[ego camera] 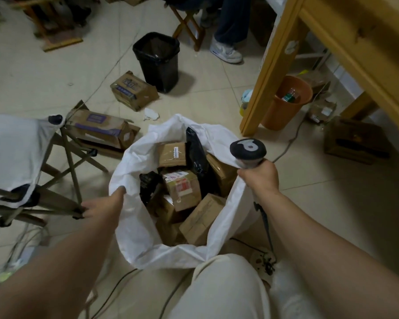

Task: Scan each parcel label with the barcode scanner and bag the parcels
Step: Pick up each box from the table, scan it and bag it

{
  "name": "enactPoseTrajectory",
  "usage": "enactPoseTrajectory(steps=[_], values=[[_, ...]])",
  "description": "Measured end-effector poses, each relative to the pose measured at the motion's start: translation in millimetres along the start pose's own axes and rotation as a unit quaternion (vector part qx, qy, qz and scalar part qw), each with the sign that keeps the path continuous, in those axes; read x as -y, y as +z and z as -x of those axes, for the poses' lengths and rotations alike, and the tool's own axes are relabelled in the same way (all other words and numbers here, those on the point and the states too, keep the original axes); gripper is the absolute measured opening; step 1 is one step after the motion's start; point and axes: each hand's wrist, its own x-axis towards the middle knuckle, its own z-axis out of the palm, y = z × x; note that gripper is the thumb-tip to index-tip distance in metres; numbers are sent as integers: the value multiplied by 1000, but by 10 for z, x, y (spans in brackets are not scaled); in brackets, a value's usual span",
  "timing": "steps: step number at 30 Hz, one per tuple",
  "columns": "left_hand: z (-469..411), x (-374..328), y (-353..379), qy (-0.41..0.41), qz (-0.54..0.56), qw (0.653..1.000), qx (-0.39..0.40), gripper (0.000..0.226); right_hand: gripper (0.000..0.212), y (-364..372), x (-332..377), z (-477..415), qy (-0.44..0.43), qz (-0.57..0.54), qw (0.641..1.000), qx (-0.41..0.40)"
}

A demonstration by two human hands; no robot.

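A large white sack stands open on the floor in front of me. Inside lie several brown cardboard parcels and black poly mailers, some with labels facing up. My left hand grips the sack's left rim. My right hand holds the barcode scanner upright and also pinches the sack's right rim against it. The scanner's cable hangs down from below that hand. My knee in light trousers is at the sack's near side.
Two flattened cardboard boxes lie on the tiled floor beyond the sack. A black bin stands farther back, an orange bucket beside a wooden table leg. A folding stool is at left. Another person's shoe is at the back.
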Motion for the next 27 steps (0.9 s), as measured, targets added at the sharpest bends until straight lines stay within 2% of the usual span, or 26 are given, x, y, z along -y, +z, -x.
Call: enactPoseTrajectory(steps=[1,2,3,4,6,8,10,12,13,15,16,19,23,25,27], values=[[-140,85,-31,-35,50,996,60,113,34,-12,43,11,-1,7,1000,-2],[-185,92,-36,-42,78,991,103,100,33,-36,101,6,-3,11,1000,-8],[-41,2,-76,-28,86,986,138,80,32,-73,175,-12,-10,13,1000,-18],[201,-182,-128,17,69,988,139,64,32,-121,283,-28,-22,16,999,-31],[463,-570,-201,148,72,983,83,44,24,-222,521,-36,-61,13,996,-58],[676,-924,-311,275,110,955,27,36,17,-292,717,6,-123,-30,989,-72],[736,-1076,-377,331,123,936,-1,38,21,-301,792,97,-174,-69,977,-98],[733,-1061,-379,290,123,949,26,36,14,-239,692,116,-178,-56,977,-103],[714,-989,-350,240,99,964,56,34,12,-187,578,100,-150,-22,984,-92],[631,-789,-278,164,17,980,109,33,21,-91,332,78,-68,49,994,-63],[598,-715,-265,165,-10,980,107,30,24,-64,239,70,-42,65,996,-52],[571,-779,-377,267,-2,963,40,16,21,-113,341,6,-43,58,995,-72],[555,-1048,-606,342,38,935,-83,27,14,-268,615,2,-108,-14,986,-128],[558,-982,-619,306,20,947,-92,28,17,-252,471,52,-101,-8,987,-127],[568,-838,-542,237,-44,968,-69,32,25,-198,206,123,-43,13,995,-87]])
